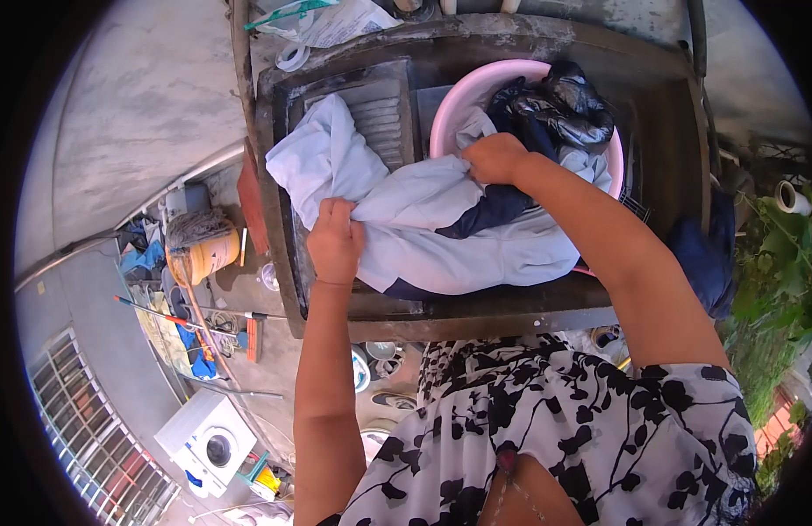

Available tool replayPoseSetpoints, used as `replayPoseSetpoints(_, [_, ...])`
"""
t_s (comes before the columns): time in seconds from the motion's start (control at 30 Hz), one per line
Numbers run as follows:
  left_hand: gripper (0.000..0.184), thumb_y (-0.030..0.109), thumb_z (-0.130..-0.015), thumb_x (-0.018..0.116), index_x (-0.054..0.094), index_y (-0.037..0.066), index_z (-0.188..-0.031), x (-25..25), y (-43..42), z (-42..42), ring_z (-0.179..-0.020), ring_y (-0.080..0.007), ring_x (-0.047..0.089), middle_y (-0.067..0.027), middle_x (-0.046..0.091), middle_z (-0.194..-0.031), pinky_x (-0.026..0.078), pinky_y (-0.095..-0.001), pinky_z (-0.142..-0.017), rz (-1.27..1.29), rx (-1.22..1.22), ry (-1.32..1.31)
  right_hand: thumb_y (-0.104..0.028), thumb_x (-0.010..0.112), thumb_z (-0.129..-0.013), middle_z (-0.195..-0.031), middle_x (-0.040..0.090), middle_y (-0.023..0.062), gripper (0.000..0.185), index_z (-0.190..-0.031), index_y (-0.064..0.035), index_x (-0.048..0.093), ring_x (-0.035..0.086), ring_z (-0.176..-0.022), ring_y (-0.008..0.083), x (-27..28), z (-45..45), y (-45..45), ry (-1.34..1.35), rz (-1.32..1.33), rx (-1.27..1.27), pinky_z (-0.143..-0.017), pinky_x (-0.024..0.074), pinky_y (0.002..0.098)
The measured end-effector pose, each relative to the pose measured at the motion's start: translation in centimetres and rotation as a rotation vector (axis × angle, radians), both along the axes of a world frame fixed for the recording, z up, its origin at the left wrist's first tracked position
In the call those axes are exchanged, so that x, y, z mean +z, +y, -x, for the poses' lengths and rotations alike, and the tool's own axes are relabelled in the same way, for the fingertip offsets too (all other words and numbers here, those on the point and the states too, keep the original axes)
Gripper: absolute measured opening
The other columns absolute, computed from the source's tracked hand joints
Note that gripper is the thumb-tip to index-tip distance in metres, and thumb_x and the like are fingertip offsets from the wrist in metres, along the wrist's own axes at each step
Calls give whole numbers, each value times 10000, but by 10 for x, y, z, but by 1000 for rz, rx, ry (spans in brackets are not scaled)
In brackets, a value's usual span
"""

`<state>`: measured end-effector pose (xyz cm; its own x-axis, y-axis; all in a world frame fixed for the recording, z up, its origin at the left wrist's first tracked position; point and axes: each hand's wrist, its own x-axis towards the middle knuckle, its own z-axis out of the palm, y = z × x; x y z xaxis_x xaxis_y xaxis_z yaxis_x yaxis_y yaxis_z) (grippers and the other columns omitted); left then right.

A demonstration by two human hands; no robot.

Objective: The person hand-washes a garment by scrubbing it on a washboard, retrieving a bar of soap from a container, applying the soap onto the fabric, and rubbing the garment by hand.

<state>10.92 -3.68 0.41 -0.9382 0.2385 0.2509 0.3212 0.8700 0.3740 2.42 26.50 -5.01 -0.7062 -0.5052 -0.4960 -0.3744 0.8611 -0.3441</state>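
Observation:
A pale blue-grey garment (415, 197) with dark navy parts lies bunched across the stone sink (476, 330), from the ridged washboard (375, 118) to the pink basin (454, 98). My left hand (336, 241) is closed on a fold of it near the sink's left side. At the basin's near-left edge, my right hand (495, 159) grips another part of the same cloth. Inside the basin are more pale cloth and a shiny black item (571, 110). The fingertips of both hands are partly hidden by cloth.
Dark blue cloth (700, 254) hangs over the sink's right side. Plastic bags (345, 22) and a tape roll (292, 57) lie behind the sink. At left are a yellow bucket (209, 254) with a mop and a white washing machine (204, 443). Green plants (779, 263) grow at right.

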Motion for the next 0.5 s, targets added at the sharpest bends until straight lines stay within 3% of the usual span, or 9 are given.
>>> replayPoseSetpoints(0.03, [219, -1, -736, 603, 590, 84, -938, -2, 0, 0, -765, -339, 630, -89, 606, -958, 516, -429, -636, -1, 19, -3, -260, 642, -794, -987, 706, 142, 276, -1029, -137, 716, 667, -955, 344, 2, 1, 6, 5, -8, 5, -839, 522, 454])
replayPoseSetpoints(0.1, [212, 3, -733, 610, 591, 83, -929, 0, -2, 4, -754, -339, 629, -88, 605, -953, 513, -425, -626, -16, 29, -6, -295, 649, -797, -901, 700, 157, 252, -956, -109, 707, 671, -886, 359, 12, 0, 28, 115, 216, -351, -810, 517, 456])
replayPoseSetpoints(0.2, [215, -4, -729, 612, 583, 74, -927, 20, 0, 10, -784, -345, 627, -98, 601, -948, 509, -411, -642, -38, 42, -27, -315, 689, -781, -785, 659, 170, 270, -839, -56, 639, 641, -787, 376, 59, -19, 58, 166, 448, -511, -678, 474, 465])
replayPoseSetpoints(0.27, [224, -15, -728, 606, 574, 67, -934, 29, 6, 10, -824, -351, 627, -110, 598, -948, 508, -402, -669, -63, 37, -61, -261, 706, -783, -726, 631, 157, 213, -821, -65, 633, 622, -702, 387, 108, -58, 63, 286, 469, -510, -615, 465, 458])
replayPoseSetpoints(0.37, [259, -30, -685, 633, 585, 92, -908, 31, 8, 4, -766, -322, 638, -95, 598, -925, 515, -396, -633, -51, -48, 81, -165, 749, -741, -700, 620, 138, 175, -778, -57, 615, 628, -659, 346, 125, -123, 64, 381, 522, -478, -560, 473, 418])
replayPoseSetpoints(0.43, [263, -32, -685, 627, 584, 92, -913, 17, 3, -6, -780, -325, 637, -96, 600, -937, 515, -399, -636, -16, -39, 18, -169, 755, -711, -717, 602, 114, 215, -831, -67, 608, 622, -655, 328, 107, -156, 53, 426, 539, -419, -563, 475, 415])
replayPoseSetpoints(0.5, [269, -43, -690, 603, 581, 94, -921, -2, -5, -18, -813, -344, 632, -108, 604, -978, 515, -414, -646, 40, 29, -199, -189, 754, -696, -749, 601, 80, 374, -1022, -73, 612, 622, -658, 284, 72, -177, 37, 415, 487, -333, -573, 483, 392])
